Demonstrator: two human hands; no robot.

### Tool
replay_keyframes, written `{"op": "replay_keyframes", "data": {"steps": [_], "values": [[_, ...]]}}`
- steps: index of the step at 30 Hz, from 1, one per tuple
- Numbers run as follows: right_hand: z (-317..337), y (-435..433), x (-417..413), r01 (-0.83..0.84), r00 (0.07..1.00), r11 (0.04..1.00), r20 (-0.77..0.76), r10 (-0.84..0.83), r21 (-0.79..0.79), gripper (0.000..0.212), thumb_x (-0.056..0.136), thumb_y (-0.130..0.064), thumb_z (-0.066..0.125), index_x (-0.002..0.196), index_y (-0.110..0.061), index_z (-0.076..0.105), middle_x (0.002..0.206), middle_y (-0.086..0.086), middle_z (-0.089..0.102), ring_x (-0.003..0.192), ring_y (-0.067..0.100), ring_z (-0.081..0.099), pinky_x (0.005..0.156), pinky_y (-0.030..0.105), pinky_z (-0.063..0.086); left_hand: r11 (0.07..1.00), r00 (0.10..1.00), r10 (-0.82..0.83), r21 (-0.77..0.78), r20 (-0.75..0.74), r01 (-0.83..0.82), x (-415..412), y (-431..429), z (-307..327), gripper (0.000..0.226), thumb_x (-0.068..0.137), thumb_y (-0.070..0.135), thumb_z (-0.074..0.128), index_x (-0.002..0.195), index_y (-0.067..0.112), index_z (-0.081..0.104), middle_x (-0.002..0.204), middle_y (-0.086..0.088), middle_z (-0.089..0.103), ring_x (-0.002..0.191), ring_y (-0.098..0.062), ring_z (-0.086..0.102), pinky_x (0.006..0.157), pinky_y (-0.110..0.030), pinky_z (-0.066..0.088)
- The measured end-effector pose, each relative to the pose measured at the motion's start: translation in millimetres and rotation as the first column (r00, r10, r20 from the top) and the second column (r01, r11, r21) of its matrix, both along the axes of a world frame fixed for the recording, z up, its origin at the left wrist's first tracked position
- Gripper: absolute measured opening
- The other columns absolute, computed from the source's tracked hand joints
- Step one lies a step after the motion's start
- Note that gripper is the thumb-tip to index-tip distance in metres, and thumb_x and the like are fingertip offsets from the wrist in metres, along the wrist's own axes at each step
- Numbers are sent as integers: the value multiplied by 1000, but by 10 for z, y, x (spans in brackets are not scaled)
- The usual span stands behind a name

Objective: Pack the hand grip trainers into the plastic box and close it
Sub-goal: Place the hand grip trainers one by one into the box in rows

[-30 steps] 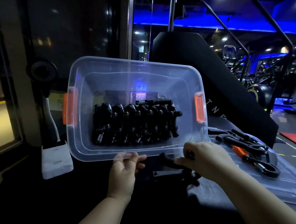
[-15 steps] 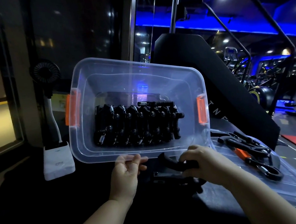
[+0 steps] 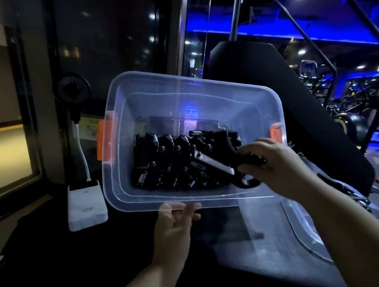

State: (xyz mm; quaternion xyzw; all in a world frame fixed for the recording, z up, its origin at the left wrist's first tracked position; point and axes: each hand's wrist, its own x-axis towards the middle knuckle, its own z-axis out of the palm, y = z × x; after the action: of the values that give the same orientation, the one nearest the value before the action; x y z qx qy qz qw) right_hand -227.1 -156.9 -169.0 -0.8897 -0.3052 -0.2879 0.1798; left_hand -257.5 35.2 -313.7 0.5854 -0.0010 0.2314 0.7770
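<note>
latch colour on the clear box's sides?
Orange, on both side latches of the clear plastic box; shows best in the head view.

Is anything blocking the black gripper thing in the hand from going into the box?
Nothing visible blocks it. The right hand holds the grip trainer over the open top of the plastic box, which the left hand tilts by its near rim. The lid lies off to the right. The packed trainers leave little room at the right.

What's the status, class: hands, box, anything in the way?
Left hand grips tilted plastic box rim. Right hand holds a grip trainer over the packed row. Lid off; nothing blocking.
</note>
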Motion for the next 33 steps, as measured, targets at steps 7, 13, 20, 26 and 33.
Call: {"op": "replay_keyframes", "data": {"steps": [7, 13, 20, 26, 33], "values": [[200, 639, 469, 56, 991, 997, 123, -50, -44, 31, 84, -15, 67, 114, -22, 68, 106, 8, 65, 96, 30, 60, 78, 31, 44, 1000, 1000, -12, 7, -5, 12, -14, 21, -11, 17, 89, 16, 62, 94, 3, 52, 82, 0, 75, 65, -11, 68, 60, -12, 47], [304, 1219, 950, 117, 984, 983, 151, -95, -144, 20, 88, -20, 56, 106, -23, 64, 97, 4, 62, 87, 33, 58, 68, 34, 46, 1000, 1000, 6, 30, 22, -7, -24, 39, 12, 17, 87, 14, 64, 90, -1, 59, 81, -1, 74, 63, -13, 67, 60, -14, 47], [249, 1668, 1443, 117, 989, 968, 117, -93, -221, 29, 91, -21, 53, 119, -25, 59, 111, 7, 62, 98, 33, 60, 77, 36, 50, 996, 997, -67, -63, -25, 65, -41, 84, 45, 24, 85, 7, 66, 94, -10, 51, 76, -6, 74, 55, -8, 63, 53, -12, 44], [126, 1810, 1664, 125, 991, 945, 86, -104, -303, 21, 90, -19, 52, 109, -24, 59, 103, 4, 62, 90, 33, 60, 70, 33, 47, 993, 995, -97, -66, -1, 97, 14, 98, 14, 25, 81, -2, 68, 88, -20, 53, 59, 5, 64, 48, -6, 59, 49, -13, 42], [13, 1810, 1701, 94, 994, 953, 82, -74, -287, 38, 99, -39, 35, 134, -30, 50, 129, 3, 61, 118, 31, 53, 97, 42, 39, 989, 996, -89, -123, 3, 88, 81, 105, -49, 20, 80, -9, 66, 85, -21, 51, 61, -12, 68, 44, -9, 55, 48, -18, 43]]}}
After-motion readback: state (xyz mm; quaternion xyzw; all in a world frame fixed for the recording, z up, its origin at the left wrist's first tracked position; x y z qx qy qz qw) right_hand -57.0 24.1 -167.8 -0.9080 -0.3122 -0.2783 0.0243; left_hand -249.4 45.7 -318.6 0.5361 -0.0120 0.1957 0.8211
